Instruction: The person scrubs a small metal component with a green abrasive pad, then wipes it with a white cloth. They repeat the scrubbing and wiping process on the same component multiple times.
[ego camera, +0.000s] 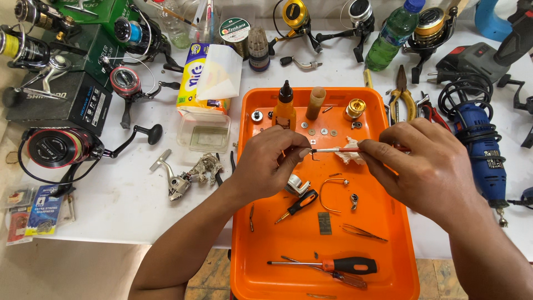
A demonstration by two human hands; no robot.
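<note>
Both hands meet over the upper middle of an orange tray (397, 278) that sits on a white surface (127, 205). The right hand (427, 169) has its fingers closed around a thin brush (338, 150) with a red handle, held level and pointing left. The left hand (272, 164) has its fingers pinched shut at the brush's tip, where a small bent wire piece (315, 155) shows; I cannot tell exactly how the fingers grip it. Just below the brush lies a crumpled bit of tissue (351, 156).

Under the left hand lies a small silver reel part (298, 184), and just beside it a short orange-and-black screwdriver (298, 205). A curved wire bail (332, 194) lies to the right of that, with tweezers (363, 233) lower down. A longer screwdriver (333, 265) lies near the tray's near edge. At the tray's far end stand an oil bottle (284, 108) with a black tip, a brown tube (316, 103) and a gold spool (355, 109), with small washers (323, 132) between them and the hands.

Off the tray, spinning reels (61, 147) lie on the left of the surface beside dark boxes (66, 103). A blue power drill (483, 150) and pliers (401, 94) lie to the right, and a green bottle (391, 36) lies at the back.
</note>
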